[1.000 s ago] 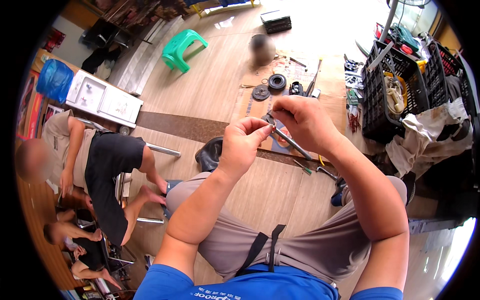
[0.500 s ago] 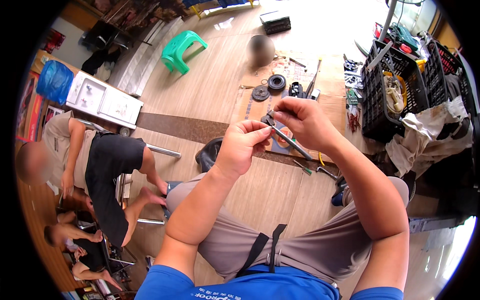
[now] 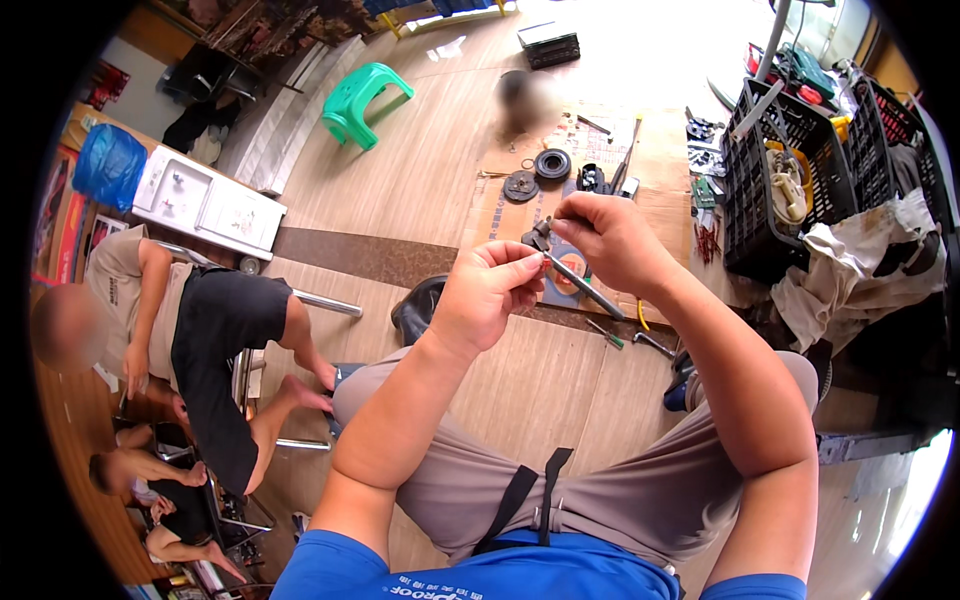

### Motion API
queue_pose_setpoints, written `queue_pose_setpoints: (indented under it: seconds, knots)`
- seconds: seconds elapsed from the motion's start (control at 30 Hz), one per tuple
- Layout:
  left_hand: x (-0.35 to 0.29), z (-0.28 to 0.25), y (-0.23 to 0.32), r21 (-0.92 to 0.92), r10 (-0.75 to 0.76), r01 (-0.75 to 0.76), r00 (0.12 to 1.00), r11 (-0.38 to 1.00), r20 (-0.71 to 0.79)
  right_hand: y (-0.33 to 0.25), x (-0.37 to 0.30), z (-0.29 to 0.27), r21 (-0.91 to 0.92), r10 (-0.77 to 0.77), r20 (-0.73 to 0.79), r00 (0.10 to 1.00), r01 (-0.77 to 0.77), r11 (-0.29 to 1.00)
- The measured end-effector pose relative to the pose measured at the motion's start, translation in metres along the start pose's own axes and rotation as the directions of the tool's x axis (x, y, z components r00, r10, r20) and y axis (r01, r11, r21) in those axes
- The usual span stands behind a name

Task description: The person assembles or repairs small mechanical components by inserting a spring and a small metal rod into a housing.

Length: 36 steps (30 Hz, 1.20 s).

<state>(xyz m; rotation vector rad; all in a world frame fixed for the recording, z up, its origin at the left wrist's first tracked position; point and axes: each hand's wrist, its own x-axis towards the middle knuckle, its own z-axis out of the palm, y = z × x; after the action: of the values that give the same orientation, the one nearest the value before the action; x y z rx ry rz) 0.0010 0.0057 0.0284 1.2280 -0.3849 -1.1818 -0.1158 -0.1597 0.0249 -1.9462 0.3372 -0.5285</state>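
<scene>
In front of me, above the cardboard sheet, a small dark metal part (image 3: 537,236) is between my two hands. My left hand (image 3: 488,290) has thumb and index finger pinched together at its lower end. From the other side, my right hand (image 3: 612,238) grips its upper end, with thumb and fingertips closed. My fingers hide much of its shape. A grey rod (image 3: 597,296) slants down and right from just under the part; I cannot tell whether it is joined to it or lies behind.
On the cardboard (image 3: 660,230) lie a black ring (image 3: 552,163), a dark disc (image 3: 520,186) and several tools. Black crates (image 3: 735,215) with a rag (image 3: 850,270) stand at right. A green stool (image 3: 365,98) is far left; a seated person (image 3: 220,330) is at left.
My right hand has shifted very slightly at the part, its fingers turning a little. My left hand stays nearly still, keeping its pinch.
</scene>
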Motion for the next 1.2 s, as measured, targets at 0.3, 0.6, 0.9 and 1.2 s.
queue_pose_setpoints:
  seconds: [0.3, 0.6, 0.9, 1.2]
  knots:
    - [0.003, -0.014, 0.011, -0.328, 0.049, -0.034, 0.998, 0.944, 0.036, 0.005, -0.007, 0.017, 0.382, 0.353, 0.215, 0.911, -0.411, 0.828]
    - [0.004, -0.012, 0.015, -0.078, 0.300, -0.331, 0.916, 0.940, -0.268, 0.002, -0.012, 0.005, -0.119, 0.440, 0.290, 0.850, -0.424, 0.898]
    - [-0.001, 0.008, 0.007, 0.113, 0.382, -0.364, 0.881, 0.924, -0.280, -0.031, -0.012, 0.022, 0.031, 0.012, -0.229, 0.973, -0.005, 0.999]
    - [0.000, 0.008, 0.004, -0.033, 0.334, -0.354, 0.907, 0.935, -0.258, -0.016, -0.015, 0.042, 0.263, 0.120, -0.014, 0.993, -0.113, 0.958]
